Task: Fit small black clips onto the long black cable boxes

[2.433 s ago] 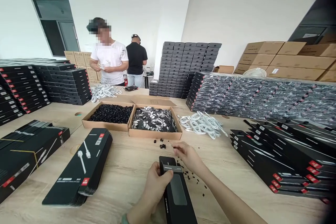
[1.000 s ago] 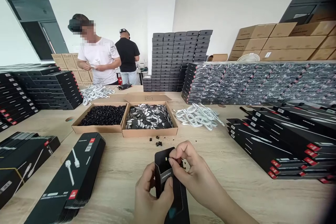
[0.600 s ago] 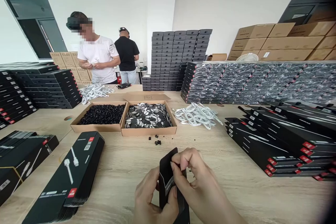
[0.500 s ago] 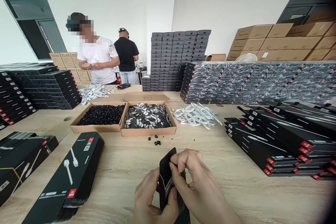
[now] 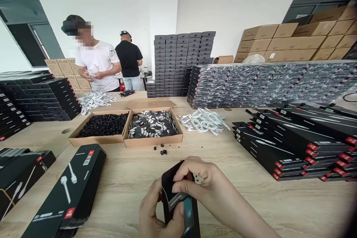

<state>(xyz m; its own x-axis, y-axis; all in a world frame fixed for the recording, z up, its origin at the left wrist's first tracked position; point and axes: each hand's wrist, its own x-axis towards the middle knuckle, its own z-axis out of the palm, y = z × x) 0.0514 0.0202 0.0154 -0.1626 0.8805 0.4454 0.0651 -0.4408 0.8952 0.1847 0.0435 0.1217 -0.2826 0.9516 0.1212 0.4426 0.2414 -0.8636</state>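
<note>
My left hand point(image 5: 156, 212) grips the lower part of a black cardboard cable package point(image 5: 177, 197), which stands tilted in front of me with a clear window near its bottom. My right hand point(image 5: 199, 182) is closed over the package's top edge. A small white piece point(image 5: 198, 179), perhaps a cable plug, shows beside the right fingers, partly hidden. A few small black pieces point(image 5: 163, 151) lie on the wooden table point(image 5: 134, 178) beyond my hands.
Cardboard trays of black pieces point(image 5: 96, 141) and black-and-white coils point(image 5: 153, 141) stand ahead, beside loose white cables point(image 5: 202, 121). Black package stacks point(image 5: 64, 189) lie left and right. Two co-workers point(image 5: 96, 59) stand beyond the table.
Both hands now hold the package up off the table, and it has turned to show its window. The right hand has shifted along its top edge. The view has swung slightly.
</note>
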